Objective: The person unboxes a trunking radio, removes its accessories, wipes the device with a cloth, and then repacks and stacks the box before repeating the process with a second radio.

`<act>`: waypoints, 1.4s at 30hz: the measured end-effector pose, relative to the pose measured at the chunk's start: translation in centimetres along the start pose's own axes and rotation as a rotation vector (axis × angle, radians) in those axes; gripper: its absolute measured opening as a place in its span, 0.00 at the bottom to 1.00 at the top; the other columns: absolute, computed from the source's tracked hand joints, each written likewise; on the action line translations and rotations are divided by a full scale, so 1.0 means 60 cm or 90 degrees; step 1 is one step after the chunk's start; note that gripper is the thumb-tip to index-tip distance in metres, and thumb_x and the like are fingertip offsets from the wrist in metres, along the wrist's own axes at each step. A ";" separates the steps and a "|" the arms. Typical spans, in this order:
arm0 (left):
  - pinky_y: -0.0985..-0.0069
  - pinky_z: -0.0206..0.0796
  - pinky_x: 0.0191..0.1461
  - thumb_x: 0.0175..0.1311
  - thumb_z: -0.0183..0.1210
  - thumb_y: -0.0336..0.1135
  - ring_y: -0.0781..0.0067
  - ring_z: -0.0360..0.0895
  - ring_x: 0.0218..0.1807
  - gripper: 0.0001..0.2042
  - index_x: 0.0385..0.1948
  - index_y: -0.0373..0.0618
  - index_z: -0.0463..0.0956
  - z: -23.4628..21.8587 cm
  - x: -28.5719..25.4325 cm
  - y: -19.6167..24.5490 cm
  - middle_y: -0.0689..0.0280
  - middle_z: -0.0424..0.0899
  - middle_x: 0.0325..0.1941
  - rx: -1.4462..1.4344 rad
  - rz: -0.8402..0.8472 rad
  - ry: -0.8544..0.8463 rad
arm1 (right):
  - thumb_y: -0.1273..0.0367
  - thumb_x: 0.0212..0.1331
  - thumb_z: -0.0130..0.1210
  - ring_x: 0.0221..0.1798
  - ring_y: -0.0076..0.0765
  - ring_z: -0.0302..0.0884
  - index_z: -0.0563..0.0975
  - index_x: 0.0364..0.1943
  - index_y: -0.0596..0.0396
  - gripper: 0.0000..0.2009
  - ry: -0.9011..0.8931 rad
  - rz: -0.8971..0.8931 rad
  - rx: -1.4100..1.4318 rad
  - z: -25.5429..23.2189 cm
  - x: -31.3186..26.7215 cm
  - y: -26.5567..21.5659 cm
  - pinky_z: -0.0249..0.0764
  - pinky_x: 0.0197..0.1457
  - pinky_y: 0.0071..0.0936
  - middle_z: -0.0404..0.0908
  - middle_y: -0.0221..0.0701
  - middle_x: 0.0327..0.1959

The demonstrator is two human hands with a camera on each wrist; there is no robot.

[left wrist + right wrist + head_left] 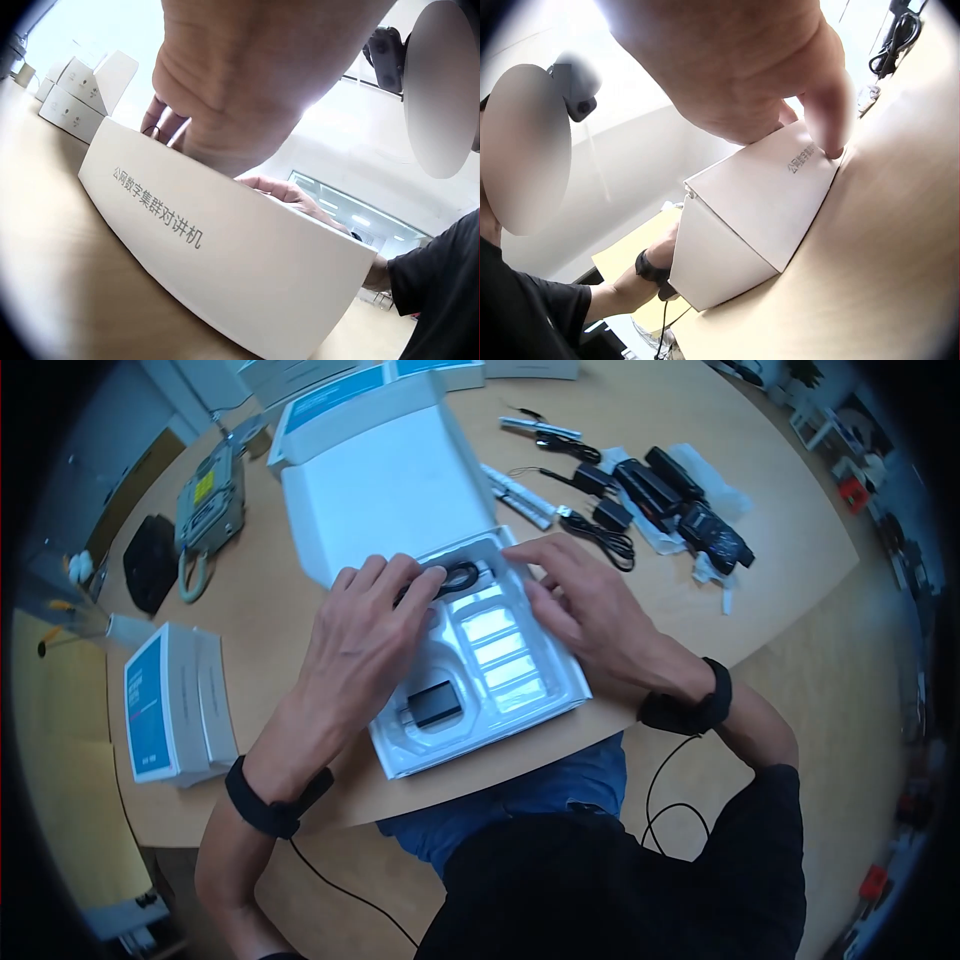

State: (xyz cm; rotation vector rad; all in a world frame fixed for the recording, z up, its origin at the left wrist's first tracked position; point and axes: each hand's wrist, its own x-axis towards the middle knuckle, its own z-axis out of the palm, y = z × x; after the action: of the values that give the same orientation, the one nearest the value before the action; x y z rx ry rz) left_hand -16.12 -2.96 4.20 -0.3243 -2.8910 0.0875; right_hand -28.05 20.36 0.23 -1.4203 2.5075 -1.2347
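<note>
An open white box [480, 732] lies at the table's near edge, its lid [395, 485] tilted back. In its clear plastic tray [440, 660] sit a black block [433, 704] at the lower left and a coiled black cable [460, 577] at the far end. My left hand [362, 630] reaches over the box's left side, fingers bent down and thumb at the cable; a thin dark loop shows by the fingers [154, 120]. At the right wall, my right hand [600, 610] grips the box, with one finger against the outer side [831, 120].
White boxes with blue labels [150, 705] stand at the left, more at the back. A desk phone [210, 500] and black pouch [150, 563] lie back left. Black chargers [612, 514], cables [600, 540], wrapped black devices [650, 490] and a white strip [517, 497] lie right of the lid.
</note>
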 end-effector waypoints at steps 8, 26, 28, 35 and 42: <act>0.61 0.72 0.60 0.57 0.59 0.17 0.55 0.79 0.56 0.20 0.54 0.37 0.77 0.029 0.001 0.000 0.56 0.82 0.55 -0.191 0.052 0.026 | 0.64 0.73 0.52 0.51 0.42 0.83 0.74 0.61 0.56 0.18 -0.061 -0.043 -0.133 -0.040 -0.015 -0.004 0.82 0.51 0.36 0.79 0.45 0.55; 0.54 0.76 0.53 0.52 0.56 0.09 0.49 0.83 0.52 0.22 0.50 0.40 0.79 -0.024 -0.169 0.075 0.53 0.82 0.52 -0.197 0.071 0.317 | 0.52 0.53 0.69 0.43 0.44 0.83 0.79 0.49 0.67 0.31 -0.049 0.337 -0.256 -0.276 -0.073 0.177 0.76 0.47 0.37 0.84 0.46 0.41; 0.55 0.76 0.53 0.52 0.55 0.09 0.47 0.82 0.52 0.23 0.50 0.39 0.78 -0.011 -0.191 0.076 0.51 0.82 0.52 -0.202 -0.007 0.346 | 0.52 0.53 0.69 0.41 0.38 0.82 0.80 0.48 0.66 0.30 0.026 0.369 -0.132 -0.273 -0.082 0.164 0.75 0.45 0.35 0.83 0.41 0.39; 0.63 0.78 0.47 0.52 0.55 0.09 0.51 0.83 0.47 0.22 0.50 0.39 0.77 -0.014 -0.242 0.109 0.52 0.82 0.49 -0.264 -0.070 0.371 | 0.56 0.64 0.65 0.38 0.21 0.77 0.77 0.48 0.62 0.22 0.307 0.430 0.454 -0.263 -0.109 0.127 0.76 0.41 0.22 0.80 0.29 0.39; 0.65 0.78 0.54 0.55 0.75 0.37 0.51 0.81 0.55 0.37 0.66 0.33 0.68 -0.017 -0.104 0.222 0.45 0.77 0.61 -0.634 -0.005 0.296 | 0.60 0.71 0.58 0.47 0.34 0.86 0.75 0.58 0.58 0.20 0.430 0.313 0.768 -0.184 -0.122 0.002 0.85 0.52 0.33 0.86 0.36 0.46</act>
State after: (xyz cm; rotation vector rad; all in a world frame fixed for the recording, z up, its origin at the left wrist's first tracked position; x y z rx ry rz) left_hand -7.12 8.66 2.70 -0.4111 -2.2450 -1.2600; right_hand -27.83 32.65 5.20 -0.1001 1.4228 -2.5863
